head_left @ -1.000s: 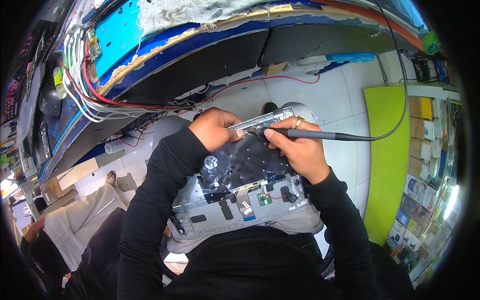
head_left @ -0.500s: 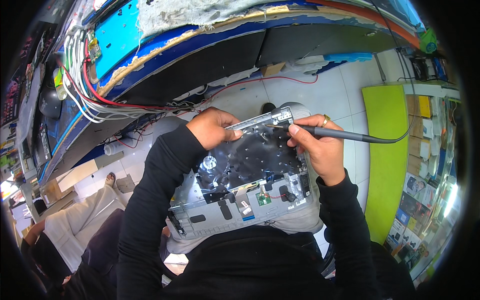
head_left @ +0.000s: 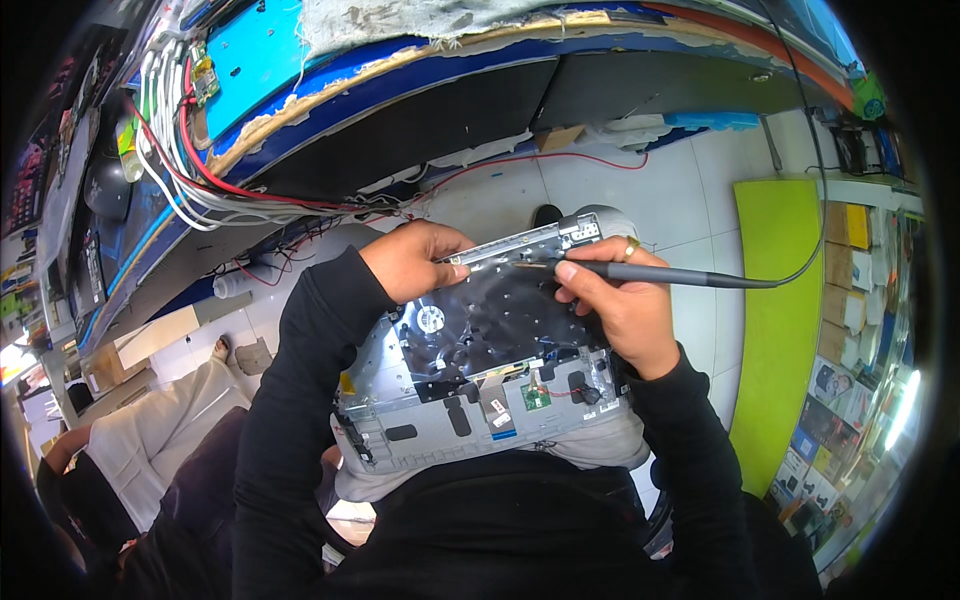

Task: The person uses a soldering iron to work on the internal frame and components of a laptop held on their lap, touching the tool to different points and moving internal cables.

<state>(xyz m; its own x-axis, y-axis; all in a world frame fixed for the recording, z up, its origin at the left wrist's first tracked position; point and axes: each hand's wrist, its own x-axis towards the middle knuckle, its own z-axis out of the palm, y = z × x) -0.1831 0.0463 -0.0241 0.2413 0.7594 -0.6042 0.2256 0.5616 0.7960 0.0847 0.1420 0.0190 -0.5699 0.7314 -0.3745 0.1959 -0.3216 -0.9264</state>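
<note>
An opened laptop case (head_left: 470,430) rests across my lap, showing a black crumpled backing sheet (head_left: 480,325), a grey palm-rest side and a small green circuit board (head_left: 536,395). My left hand (head_left: 420,260) is closed on the upper left edge of the case, thumb lying on it near the sheet. My right hand (head_left: 620,310) pinches a grey soldering iron (head_left: 650,271), whose thin tip points left over the upper part of the sheet. Its cord rises to the upper right.
A workbench (head_left: 400,70) with white and red cables (head_left: 190,180) spans the top. A green panel (head_left: 760,350) and shelves of boxes (head_left: 850,300) stand right. Another person's clothed legs (head_left: 160,440) and sandalled foot are at lower left. A tiled floor (head_left: 690,190) surrounds me.
The iron and my right hand shifted right, then back slightly left from half a second ago, the tip staying over the sheet's upper edge. My left hand stays on the case, slightly further left.
</note>
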